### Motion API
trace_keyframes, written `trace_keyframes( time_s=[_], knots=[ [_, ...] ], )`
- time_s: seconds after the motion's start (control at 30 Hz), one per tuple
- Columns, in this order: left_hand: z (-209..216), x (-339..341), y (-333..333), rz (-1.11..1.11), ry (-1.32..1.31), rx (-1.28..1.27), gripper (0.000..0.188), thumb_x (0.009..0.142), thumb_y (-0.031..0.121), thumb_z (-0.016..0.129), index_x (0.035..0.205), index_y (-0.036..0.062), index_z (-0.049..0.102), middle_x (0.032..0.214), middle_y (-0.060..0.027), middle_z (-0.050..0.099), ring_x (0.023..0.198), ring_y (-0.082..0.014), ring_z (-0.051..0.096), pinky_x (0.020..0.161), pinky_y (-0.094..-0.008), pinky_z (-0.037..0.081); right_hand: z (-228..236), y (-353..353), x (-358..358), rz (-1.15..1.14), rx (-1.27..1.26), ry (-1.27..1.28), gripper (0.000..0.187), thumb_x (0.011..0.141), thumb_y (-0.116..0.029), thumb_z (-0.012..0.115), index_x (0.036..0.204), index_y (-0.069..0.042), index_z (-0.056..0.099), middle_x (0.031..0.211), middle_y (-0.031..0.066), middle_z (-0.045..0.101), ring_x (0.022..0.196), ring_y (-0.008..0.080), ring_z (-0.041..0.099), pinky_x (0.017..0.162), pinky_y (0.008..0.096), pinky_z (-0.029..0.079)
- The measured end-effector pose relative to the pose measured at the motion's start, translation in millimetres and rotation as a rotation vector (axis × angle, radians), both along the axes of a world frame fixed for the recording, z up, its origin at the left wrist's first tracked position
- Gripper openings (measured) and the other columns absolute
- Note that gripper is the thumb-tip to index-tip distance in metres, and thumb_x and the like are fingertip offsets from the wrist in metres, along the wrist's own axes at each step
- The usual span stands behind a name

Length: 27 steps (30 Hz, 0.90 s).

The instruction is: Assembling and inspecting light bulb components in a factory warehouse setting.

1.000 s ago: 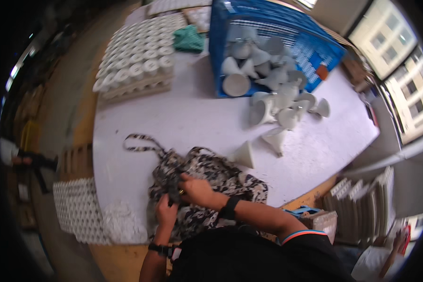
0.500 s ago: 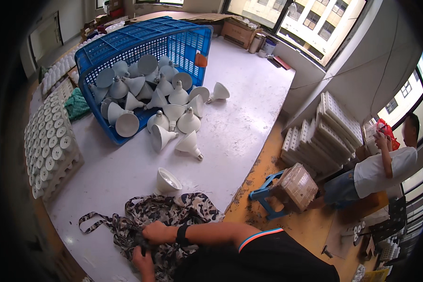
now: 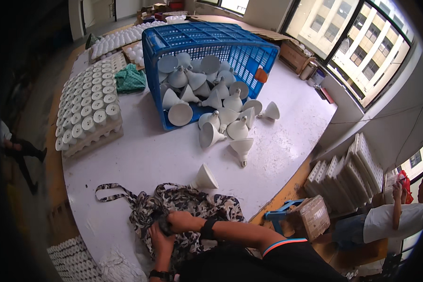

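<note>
A camouflage-print cloth [image 3: 197, 201] with a strap loop lies crumpled at the table's near edge. Over it my hands meet at a small dark grey bunched thing [image 3: 165, 226] whose kind I cannot make out. My left hand [image 3: 161, 240] is closed on its near side, with a dark band on the wrist. From the right, my right hand [image 3: 179, 221] grips it too, fingers curled. Just beyond the cloth, a white cone-shaped lamp housing [image 3: 205, 177] lies tilted on its side, its wide end toward the lower right.
A blue plastic crate [image 3: 197, 34] lies tipped on its side, white lamp housings [image 3: 211, 98] spilling from it. Left of it stand a tray of white cylindrical parts [image 3: 87, 105] and a green cloth [image 3: 130, 78]. Right of the table are a carton [image 3: 310, 217] and a person [image 3: 385, 221].
The view has swung left, so the scene sits further right. The single lamp housing by the cloth has turned over to another angle. A walking person now shows at the left edge. Both hands stay together.
</note>
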<state>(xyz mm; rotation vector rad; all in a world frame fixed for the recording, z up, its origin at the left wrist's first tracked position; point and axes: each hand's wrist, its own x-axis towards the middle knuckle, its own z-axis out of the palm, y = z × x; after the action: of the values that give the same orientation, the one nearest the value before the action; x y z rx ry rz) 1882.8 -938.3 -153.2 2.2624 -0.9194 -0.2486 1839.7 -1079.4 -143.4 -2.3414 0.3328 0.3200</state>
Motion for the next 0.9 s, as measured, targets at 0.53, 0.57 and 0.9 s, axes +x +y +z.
trace_keyframes(
  time_s=[0.53,0.57,0.9],
  knots=[
    [-8,15,23,-0.085,0.058,0.008,0.048,0.066,0.02,0.069,0.106,0.0006,0.05,0.1,-0.0158,0.053,0.098,-0.0365,0.047,0.084,-0.0427,0.041,0,-10,8,0.013,-0.169,-0.148,0.02,0.07,-0.024,0.057,0.076,-0.006,0.061,0.082,0.0116,0.058,0.076,0.0305,0.06,0.06,0.0426,0.049],
    [-1,13,25,-0.073,0.1,0.014,0.046,0.068,0.017,0.067,0.107,0.0009,0.051,0.101,-0.0147,0.055,0.1,-0.0352,0.048,0.084,-0.042,0.041,3,-11,4,0.001,-0.143,-0.208,0.021,0.07,-0.025,0.058,0.079,-0.006,0.062,0.082,0.0116,0.058,0.075,0.0307,0.06,0.06,0.0424,0.049],
    [-12,3,34,0.158,0.246,-0.222,0.043,0.066,0.01,0.068,0.106,0.0017,0.053,0.103,-0.0182,0.056,0.1,-0.0355,0.051,0.084,-0.0391,0.043,19,5,7,0.013,-0.012,-0.596,0.014,0.067,-0.019,0.063,0.076,-0.008,0.063,0.081,0.0123,0.051,0.084,0.0293,0.05,0.071,0.0393,0.04]
  ],
)
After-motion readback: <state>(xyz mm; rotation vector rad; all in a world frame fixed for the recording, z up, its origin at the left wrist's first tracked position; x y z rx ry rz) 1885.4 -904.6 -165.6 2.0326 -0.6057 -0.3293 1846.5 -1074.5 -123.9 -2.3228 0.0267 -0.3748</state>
